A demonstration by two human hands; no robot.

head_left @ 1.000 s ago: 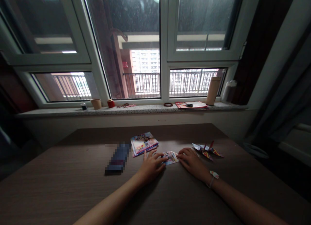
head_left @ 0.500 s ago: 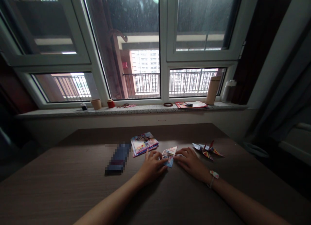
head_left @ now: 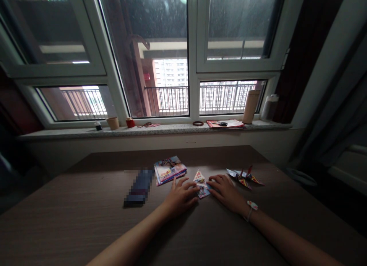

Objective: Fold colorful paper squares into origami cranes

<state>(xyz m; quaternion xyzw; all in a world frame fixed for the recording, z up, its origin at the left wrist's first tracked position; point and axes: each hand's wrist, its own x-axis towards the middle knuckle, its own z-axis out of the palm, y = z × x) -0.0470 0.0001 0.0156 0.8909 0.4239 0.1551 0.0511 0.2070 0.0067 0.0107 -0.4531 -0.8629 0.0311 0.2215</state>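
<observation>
A small piece of folded origami paper [head_left: 202, 187], printed in several colours, lies on the table with a pointed tip facing the window. My left hand [head_left: 181, 193] grips its left edge, the fingertips against the paper and the index finger stretched toward the stack beyond. On the opposite edge, my right hand [head_left: 225, 191], with a bracelet at the wrist, pinches the paper with curved fingers. The thumbs' exact contact is too small to make out. Folded paper cranes [head_left: 243, 178] rest right of my right hand. A stack of printed paper sheets [head_left: 169, 170] lies beyond my left hand.
A pixelated dark object [head_left: 139, 187] lies on the brown table [head_left: 86, 220] at left. Along the windowsill [head_left: 172, 130] stand a paper cup [head_left: 112, 123], a red spool [head_left: 130, 123], a bracelet [head_left: 198, 123], scissors [head_left: 223, 124] on red papers, and a tan flask [head_left: 250, 107].
The folded paper has turned, so its pale tip, which pointed up and right, now points toward the window. Both hands stay beside it, with small finger shifts.
</observation>
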